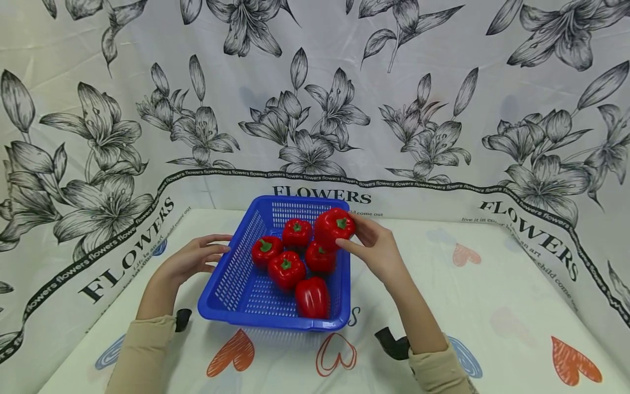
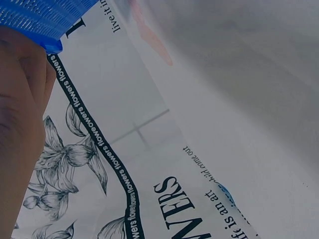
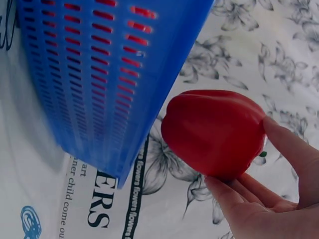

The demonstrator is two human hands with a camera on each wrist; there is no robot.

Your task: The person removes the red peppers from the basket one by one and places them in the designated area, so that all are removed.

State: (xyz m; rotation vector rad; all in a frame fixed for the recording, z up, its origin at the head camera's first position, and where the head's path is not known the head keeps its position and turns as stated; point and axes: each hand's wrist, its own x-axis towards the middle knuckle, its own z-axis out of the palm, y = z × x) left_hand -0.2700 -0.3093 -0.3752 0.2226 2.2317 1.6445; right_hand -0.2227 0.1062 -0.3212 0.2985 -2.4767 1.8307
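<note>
I see a beige right cuff (image 1: 429,358) | right hand (image 1: 378,246) and forearm (image 1: 420,309) bare beyond it | bent black piece (image 1: 392,345) just left of it | creased right sleeve (image 1: 447,378) below it | well left of it on my feed: matching beige left sleeve (image 1: 141,355), rounded black piece (image 1: 184,319), bare left hand (image 1: 191,256)

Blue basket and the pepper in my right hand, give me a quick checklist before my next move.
1. Right hand gripping the held pepper: ok.
2. The held pepper higher than the rim of the blue basket: ok.
3. Left hand touching the blue basket: cannot tell; it's close to the left side.
4. Basket floor space: ok, bare at near left.
5. Other peppers inside: ok, five.
</note>
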